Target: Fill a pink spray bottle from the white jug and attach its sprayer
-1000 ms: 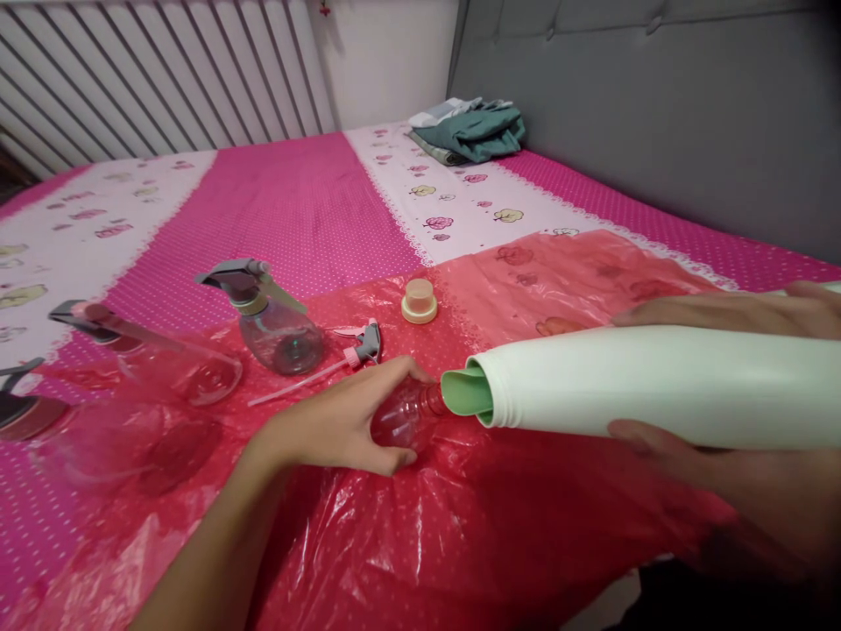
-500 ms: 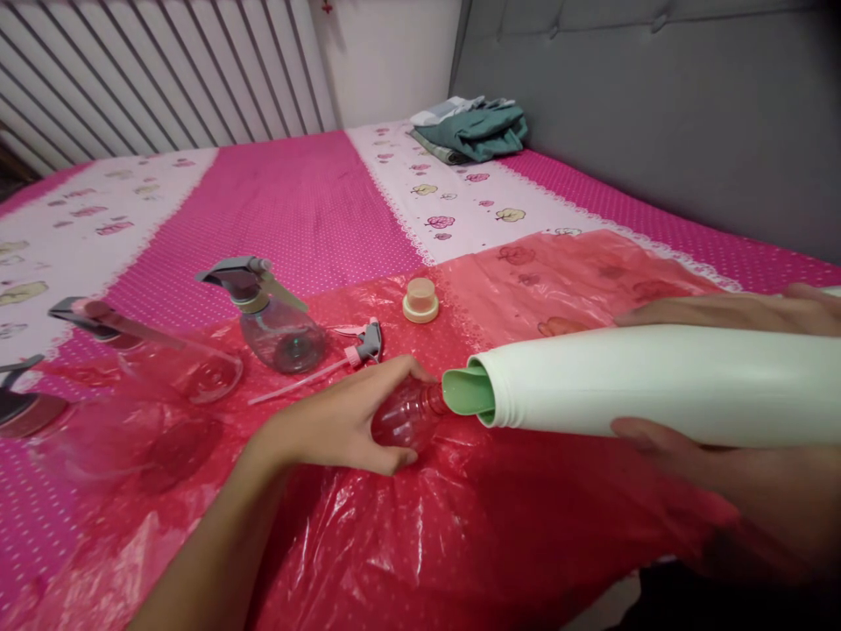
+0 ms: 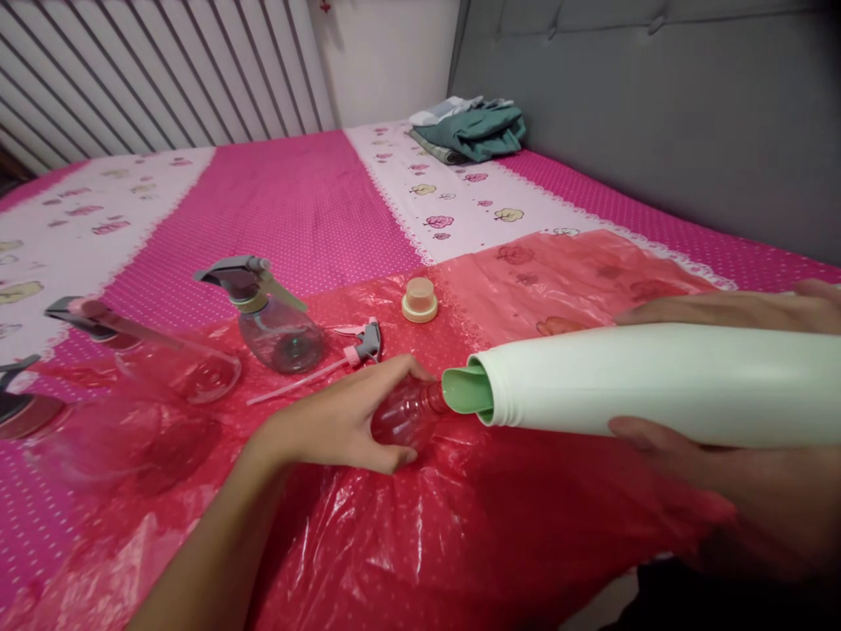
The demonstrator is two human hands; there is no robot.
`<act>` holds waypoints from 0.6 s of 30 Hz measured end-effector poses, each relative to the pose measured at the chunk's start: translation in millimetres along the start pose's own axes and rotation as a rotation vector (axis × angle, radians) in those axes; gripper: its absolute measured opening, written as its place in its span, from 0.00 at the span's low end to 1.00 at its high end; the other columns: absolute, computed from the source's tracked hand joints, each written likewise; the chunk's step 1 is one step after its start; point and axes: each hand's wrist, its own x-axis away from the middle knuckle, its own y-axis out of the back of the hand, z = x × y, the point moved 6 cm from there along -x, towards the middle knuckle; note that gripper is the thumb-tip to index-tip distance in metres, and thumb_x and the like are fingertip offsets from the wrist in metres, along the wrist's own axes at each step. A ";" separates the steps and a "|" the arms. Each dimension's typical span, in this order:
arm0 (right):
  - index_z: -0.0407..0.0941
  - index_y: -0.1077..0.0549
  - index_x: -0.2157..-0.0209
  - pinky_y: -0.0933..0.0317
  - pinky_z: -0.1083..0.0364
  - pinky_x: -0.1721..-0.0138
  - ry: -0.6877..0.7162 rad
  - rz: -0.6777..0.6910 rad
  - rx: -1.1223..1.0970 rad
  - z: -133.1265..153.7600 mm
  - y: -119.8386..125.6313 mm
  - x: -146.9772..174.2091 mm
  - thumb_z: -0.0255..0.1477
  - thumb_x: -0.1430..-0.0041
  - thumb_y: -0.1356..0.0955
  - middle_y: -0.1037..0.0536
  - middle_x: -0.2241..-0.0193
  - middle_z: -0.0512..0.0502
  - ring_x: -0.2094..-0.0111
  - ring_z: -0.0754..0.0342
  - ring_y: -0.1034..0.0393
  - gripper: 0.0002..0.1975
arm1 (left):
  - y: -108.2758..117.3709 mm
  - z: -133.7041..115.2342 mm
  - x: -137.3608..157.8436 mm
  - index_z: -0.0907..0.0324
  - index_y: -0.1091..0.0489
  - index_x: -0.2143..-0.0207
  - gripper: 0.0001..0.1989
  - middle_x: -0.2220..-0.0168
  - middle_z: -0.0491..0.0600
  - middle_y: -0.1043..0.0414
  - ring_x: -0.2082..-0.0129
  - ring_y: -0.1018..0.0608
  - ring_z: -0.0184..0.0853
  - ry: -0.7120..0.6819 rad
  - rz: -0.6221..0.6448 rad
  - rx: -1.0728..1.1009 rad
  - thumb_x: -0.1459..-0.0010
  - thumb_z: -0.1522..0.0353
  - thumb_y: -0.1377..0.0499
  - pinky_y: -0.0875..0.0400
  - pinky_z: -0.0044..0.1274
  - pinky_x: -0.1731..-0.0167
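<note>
Unchanged over 1 second: left hand (image 3: 338, 421), fingers (image 3: 396, 368) curled, holds a clear bottle (image 3: 400, 416); right hand (image 3: 732, 480) grips a pale jug (image 3: 624, 381), so spout (image 3: 466, 391) and neck (image 3: 434, 399) stay aligned.

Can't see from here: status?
Left hand grips clear bottle; right hand supports mint bottle. Green spout at clear bottle's neck. Loose spray head nearby, not between bottles.

Folded clothes (image 3: 473, 131) are stacked at upper centre; a grey tufted headboard (image 3: 657, 123) is positioned upper right, a white radiator (image 3: 171, 66) upper left.
</note>
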 end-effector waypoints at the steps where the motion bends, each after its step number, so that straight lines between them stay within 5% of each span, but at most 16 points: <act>1: 0.55 0.26 0.45 0.43 0.26 0.36 0.011 0.013 -0.004 -0.5 -0.5 -0.2 0.59 0.36 0.33 0.18 0.50 0.43 0.48 0.29 0.24 0.28 | -0.1 0.2 -0.1 0.54 0.32 0.44 0.27 0.46 0.52 0.21 0.48 0.18 0.49 0.000 0.000 -0.001 0.44 0.62 0.29 0.21 0.36 0.49; 18: 0.55 0.26 0.45 0.42 0.27 0.37 -0.012 -0.016 -0.038 -4.6 -4.0 0.8 0.59 0.35 0.34 0.18 0.49 0.42 0.47 0.29 0.24 0.28 | -0.9 0.2 -0.2 0.55 0.32 0.44 0.27 0.45 0.52 0.22 0.47 0.18 0.48 -0.016 0.003 0.009 0.43 0.62 0.30 0.21 0.35 0.48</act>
